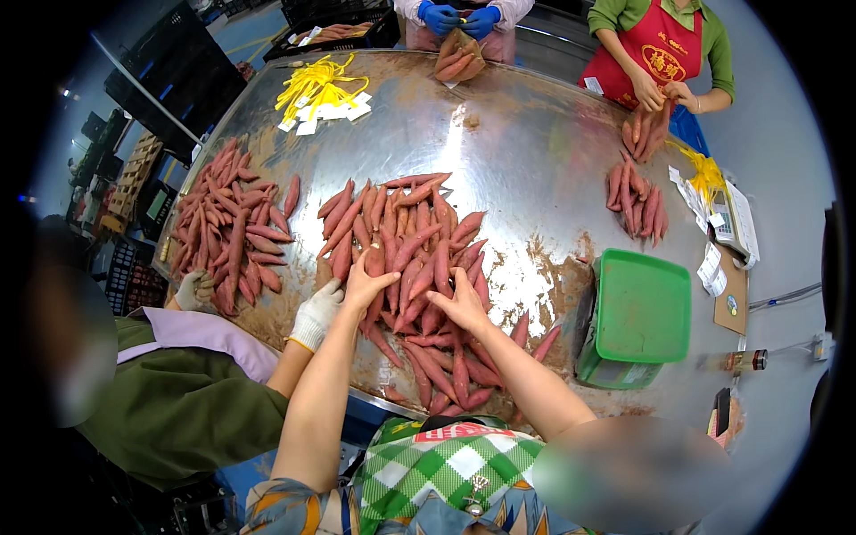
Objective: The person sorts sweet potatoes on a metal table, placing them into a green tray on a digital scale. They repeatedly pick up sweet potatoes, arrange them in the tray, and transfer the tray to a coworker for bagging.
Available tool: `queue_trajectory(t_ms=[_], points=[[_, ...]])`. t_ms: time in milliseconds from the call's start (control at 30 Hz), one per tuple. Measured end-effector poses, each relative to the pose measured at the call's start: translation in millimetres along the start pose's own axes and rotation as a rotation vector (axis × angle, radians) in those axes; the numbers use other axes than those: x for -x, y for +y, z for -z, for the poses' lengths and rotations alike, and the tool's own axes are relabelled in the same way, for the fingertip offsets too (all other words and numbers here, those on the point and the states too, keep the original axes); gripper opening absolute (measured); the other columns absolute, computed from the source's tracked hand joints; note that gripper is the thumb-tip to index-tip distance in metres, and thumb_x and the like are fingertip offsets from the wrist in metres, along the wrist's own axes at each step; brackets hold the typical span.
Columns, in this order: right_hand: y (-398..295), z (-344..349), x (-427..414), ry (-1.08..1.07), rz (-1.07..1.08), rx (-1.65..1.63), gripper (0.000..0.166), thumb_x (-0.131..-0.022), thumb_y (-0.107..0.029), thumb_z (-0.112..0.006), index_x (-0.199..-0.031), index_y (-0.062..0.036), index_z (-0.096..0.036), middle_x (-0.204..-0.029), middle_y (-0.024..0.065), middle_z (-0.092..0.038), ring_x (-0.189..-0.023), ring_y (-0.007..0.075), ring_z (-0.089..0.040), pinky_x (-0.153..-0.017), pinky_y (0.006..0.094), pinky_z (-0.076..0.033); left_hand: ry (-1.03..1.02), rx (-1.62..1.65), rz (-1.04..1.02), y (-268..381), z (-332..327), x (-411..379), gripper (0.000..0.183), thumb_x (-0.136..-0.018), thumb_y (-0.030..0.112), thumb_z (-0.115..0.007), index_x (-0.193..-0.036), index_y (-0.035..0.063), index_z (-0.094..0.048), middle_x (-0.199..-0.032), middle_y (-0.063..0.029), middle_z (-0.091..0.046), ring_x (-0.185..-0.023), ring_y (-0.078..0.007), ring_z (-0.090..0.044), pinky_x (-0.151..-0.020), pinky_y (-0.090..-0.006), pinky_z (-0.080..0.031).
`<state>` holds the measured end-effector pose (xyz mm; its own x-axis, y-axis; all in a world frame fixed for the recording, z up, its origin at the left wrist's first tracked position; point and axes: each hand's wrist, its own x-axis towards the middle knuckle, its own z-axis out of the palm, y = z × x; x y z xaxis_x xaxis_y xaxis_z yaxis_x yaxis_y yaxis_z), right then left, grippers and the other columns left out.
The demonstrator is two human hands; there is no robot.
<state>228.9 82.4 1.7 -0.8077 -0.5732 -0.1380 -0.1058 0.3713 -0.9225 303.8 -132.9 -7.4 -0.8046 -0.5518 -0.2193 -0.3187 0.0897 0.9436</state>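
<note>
A large heap of reddish sweet potatoes [418, 251] lies before me on a soil-smeared metal table [528, 180]. On the heap's left side rests my left hand [364, 289], its thumb stretched right across the roots. My right hand [463, 306] touches the heap from the right, thumb and fingers apart around an upright sweet potato [442, 266]. The fingertips of both hands are partly hidden among the roots, so a firm grip cannot be made out. A co-worker's white-gloved hand [315, 314] is close beside my left wrist.
Another sweet potato pile [231, 227] lies left; a smaller one [636, 204] is right. A green plastic bin [642, 307] stands right, near a scale [727, 221]. Yellow tagged ties [322, 87] lie far left. Opposite, two people hold bags of sweet potatoes [460, 59].
</note>
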Motion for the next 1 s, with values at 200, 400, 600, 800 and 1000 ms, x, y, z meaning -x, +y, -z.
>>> queue_trajectory(t_ms=[200, 400, 600, 800, 1000], points=[[-8.1, -6.5, -3.6, 0.006, -0.08, -0.24, 0.088, -0.069, -0.04, -0.076, -0.131, 0.003, -0.03, -0.126, 0.0231, -0.047, -0.118, 0.0293, -0.048, -0.097, 0.0361, -0.039, -0.05, 0.11, 0.039, 1.8, -1.6, 25.5, 0.081, -0.06, 0.014, -0.081, -0.131, 0.0015, -0.044, -0.126, -0.0146, -0.051, -0.115, -0.0228, -0.05, -0.097, -0.032, -0.039], [13.1, -9.1, -17.0, -0.078, -0.127, -0.599, 0.096, -0.067, -0.033, -0.08, -0.136, 0.0058, -0.026, -0.13, 0.0195, -0.044, -0.12, 0.0242, -0.046, -0.099, 0.0321, -0.038, -0.149, 0.311, 0.147, 25.7, -19.7, 51.3, 0.066, -0.068, 0.008, -0.075, -0.127, 0.0022, -0.047, -0.112, -0.0097, -0.059, -0.099, -0.0178, -0.058, -0.084, -0.0297, -0.048], [-11.1, 5.6, 4.8, -0.02, -0.168, -0.486, 0.089, -0.07, -0.019, -0.076, -0.138, 0.0025, -0.024, -0.133, 0.0165, -0.04, -0.121, 0.0221, -0.043, -0.1, 0.0319, -0.037, -0.13, 0.391, 0.117, 32.9, -44.8, 75.6, 0.073, -0.068, 0.006, -0.077, -0.132, 0.0048, -0.043, -0.12, -0.0099, -0.054, -0.106, -0.0172, -0.054, -0.091, -0.0301, -0.045], [-5.7, 13.6, 24.2, -0.041, -0.165, -0.734, 0.083, -0.069, -0.009, -0.072, -0.139, -0.0026, -0.028, -0.134, 0.0123, -0.039, -0.12, 0.0201, -0.043, -0.1, 0.0303, -0.037, -0.119, 0.422, 0.086, 36.5, -62.8, 97.7, 0.078, -0.072, -0.005, -0.071, -0.138, 0.01, -0.034, -0.125, -0.0097, -0.05, -0.112, -0.0188, -0.052, -0.094, -0.0318, -0.044], [-2.6, 25.6, 42.7, -0.044, -0.17, -0.836, 0.075, -0.07, -0.003, -0.069, -0.136, -0.0037, -0.033, -0.128, 0.0106, -0.046, -0.116, 0.0185, -0.047, -0.097, 0.0297, -0.04, -0.105, 0.536, 0.126, 48.4, -75.9, 110.1, 0.076, -0.072, -0.004, -0.071, -0.137, 0.0114, -0.034, -0.124, -0.008, -0.048, -0.111, -0.0191, -0.051, -0.093, -0.0327, -0.045]])
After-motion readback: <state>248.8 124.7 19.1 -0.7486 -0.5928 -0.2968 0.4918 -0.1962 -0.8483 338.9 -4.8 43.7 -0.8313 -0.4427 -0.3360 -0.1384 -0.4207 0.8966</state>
